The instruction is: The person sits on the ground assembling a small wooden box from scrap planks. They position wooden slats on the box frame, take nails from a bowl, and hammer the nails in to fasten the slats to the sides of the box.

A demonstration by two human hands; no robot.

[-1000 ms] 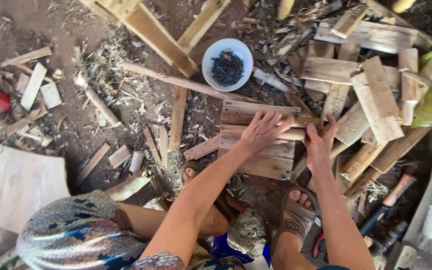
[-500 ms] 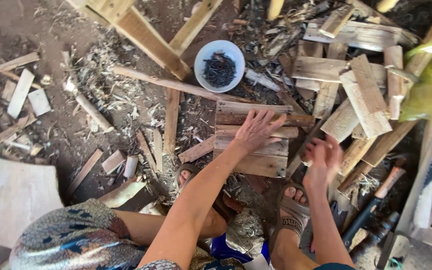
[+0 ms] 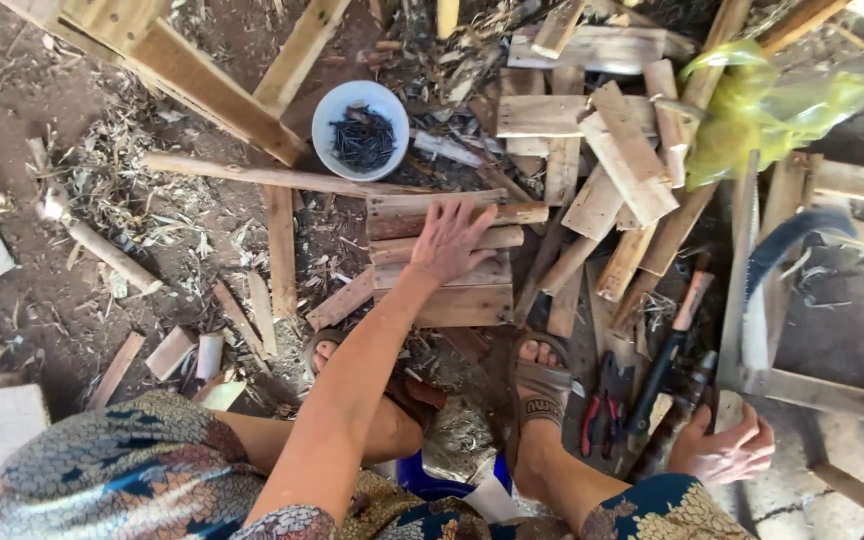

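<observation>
Left arm stretched forward, left hand flat with fingers spread; right hand low, fingers curled.

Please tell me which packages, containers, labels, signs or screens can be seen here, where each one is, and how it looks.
No labels, signs or screens show.
White bowl: round, holds dark nails, on the ground above the left hand.
Yellow-green plastic bag: crumpled, translucent, upper right over the wood offcuts.
Blue container: only its rim shows, between the person's legs.
</observation>
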